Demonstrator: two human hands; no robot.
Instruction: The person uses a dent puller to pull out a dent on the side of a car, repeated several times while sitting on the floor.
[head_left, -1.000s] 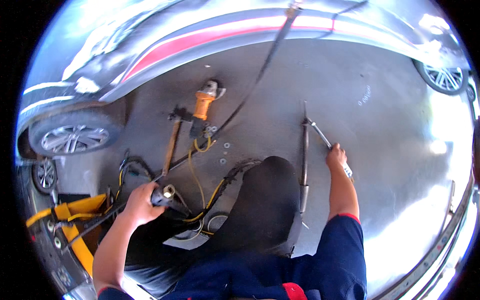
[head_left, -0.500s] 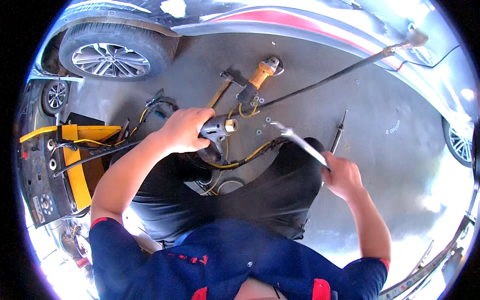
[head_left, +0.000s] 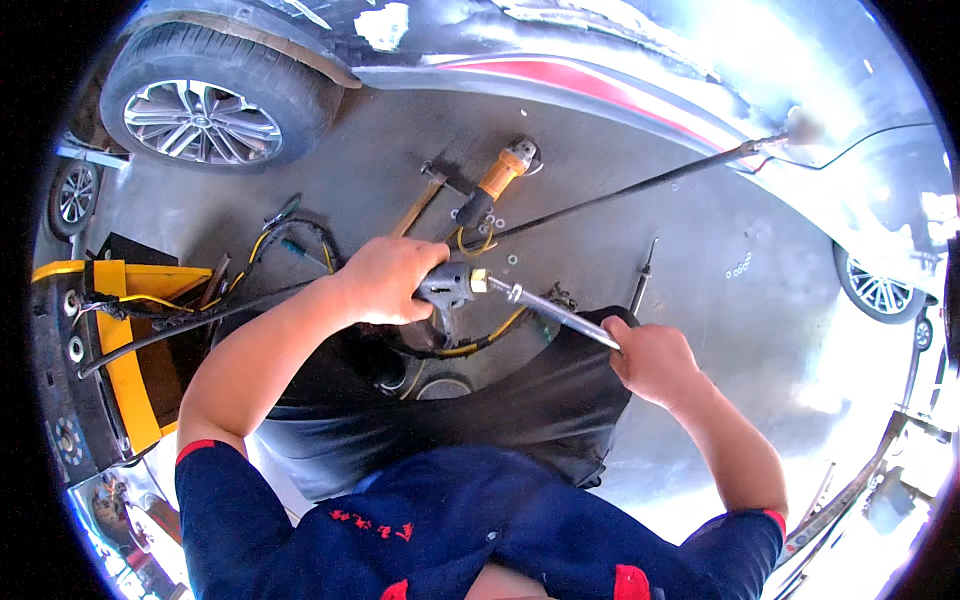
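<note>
My left hand (head_left: 385, 278) is closed around a dark, gun-shaped tool (head_left: 448, 286) with a brass hex tip (head_left: 479, 281) facing right. A straight silver metal rod (head_left: 565, 318) extends from my right hand (head_left: 652, 362), whose fingers wrap round its near end. A small ring-like collar sits toward the rod's far end. That far end meets the brass tip or lies right in front of it; whether it is inserted, I cannot tell. Both tools are held above my dark trousers. A black and yellow cable (head_left: 480, 346) runs beneath the gun-shaped tool.
On the grey floor ahead lie an orange angle grinder (head_left: 500, 177), a wooden-handled hammer (head_left: 420, 204), washers (head_left: 497, 222) and a slim pointed tool (head_left: 642, 285). A yellow-and-black machine (head_left: 125, 340) stands at left. A long dark bar (head_left: 650, 187) reaches the car body near its wheel (head_left: 200, 120).
My right hand has brought the rod leftward, its far end now at the brass tip instead of apart from it. My left hand still grips the gun-shaped tool. The view has shifted slightly.
</note>
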